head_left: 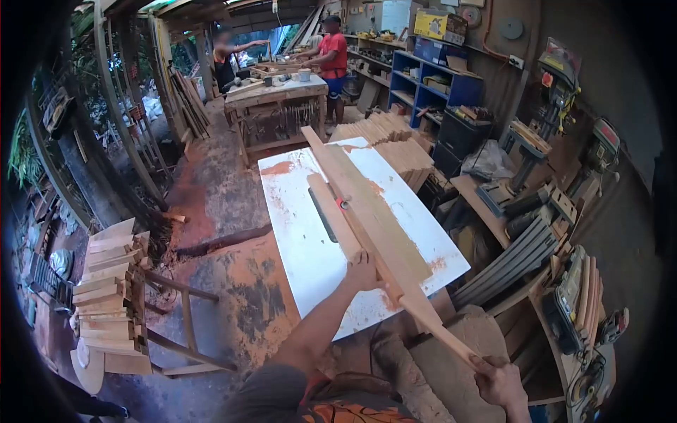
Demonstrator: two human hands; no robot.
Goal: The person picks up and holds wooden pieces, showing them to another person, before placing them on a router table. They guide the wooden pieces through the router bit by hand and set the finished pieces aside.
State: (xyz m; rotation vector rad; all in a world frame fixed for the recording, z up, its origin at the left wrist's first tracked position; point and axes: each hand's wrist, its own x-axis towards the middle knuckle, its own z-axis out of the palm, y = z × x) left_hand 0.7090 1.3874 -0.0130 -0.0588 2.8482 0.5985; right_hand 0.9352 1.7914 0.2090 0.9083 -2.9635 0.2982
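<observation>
A long wooden board (381, 247) lies diagonally across a white tabletop (289, 247), its near end sticking out past the table edge. My right hand (499, 381) is closed round that near end, thumb on top. My left hand (363, 271) rests, fingers bent, on the near end of a shorter wooden strip (335, 218) beside the board. A small red part (343, 204) shows between the strip and the board, about midway along. Left of the strip is a dark slot (323, 215) in the tabletop. Sawdust lies around the wood.
Stacked wood pieces (109, 303) stand on a frame at the left. Beyond the white table are more stacked boards (405, 155) and a workbench (275, 92) with two people near it. Drill presses (557, 84) and curved pieces (511, 261) are at the right.
</observation>
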